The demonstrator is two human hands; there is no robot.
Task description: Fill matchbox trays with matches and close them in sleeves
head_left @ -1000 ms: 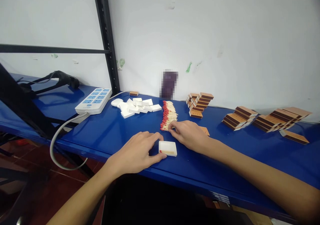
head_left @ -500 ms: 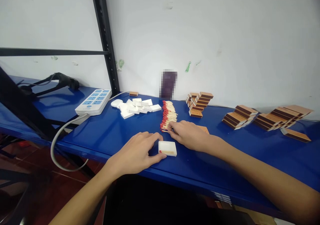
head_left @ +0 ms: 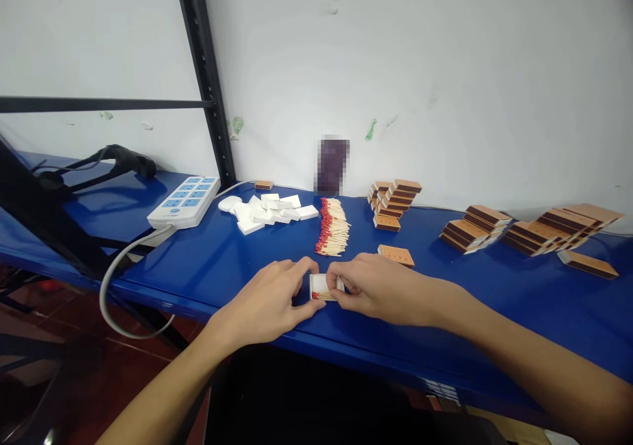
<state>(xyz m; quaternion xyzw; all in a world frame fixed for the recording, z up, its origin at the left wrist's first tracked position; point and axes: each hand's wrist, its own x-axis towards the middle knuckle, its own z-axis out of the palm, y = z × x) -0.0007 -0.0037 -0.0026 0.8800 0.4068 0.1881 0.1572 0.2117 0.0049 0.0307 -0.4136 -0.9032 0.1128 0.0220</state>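
Note:
A small white matchbox tray (head_left: 319, 281) lies on the blue shelf near its front edge, with a few red-headed matches (head_left: 320, 295) along its near side. My left hand (head_left: 271, 300) grips the tray's left end between thumb and forefinger. With fingers pinched together, my right hand (head_left: 380, 290) is over the tray's right part, at the matches' pale ends; its fingertips partly hide them. Just beyond the tray lies a long row of loose matches (head_left: 333, 227), heads to the left. Behind my right hand lies a flat orange matchbox (head_left: 396, 255).
White empty-looking trays (head_left: 271, 209) are heaped at the back left, beside a white power strip (head_left: 185, 201). Stacked matchboxes stand at the back (head_left: 395, 204) and on the right (head_left: 475, 229). A black upright post (head_left: 208, 76) rises at the left.
My right hand has moved from the near end of the match row to the tray, bringing matches. More match heads show in the tray. My left hand stays on the tray.

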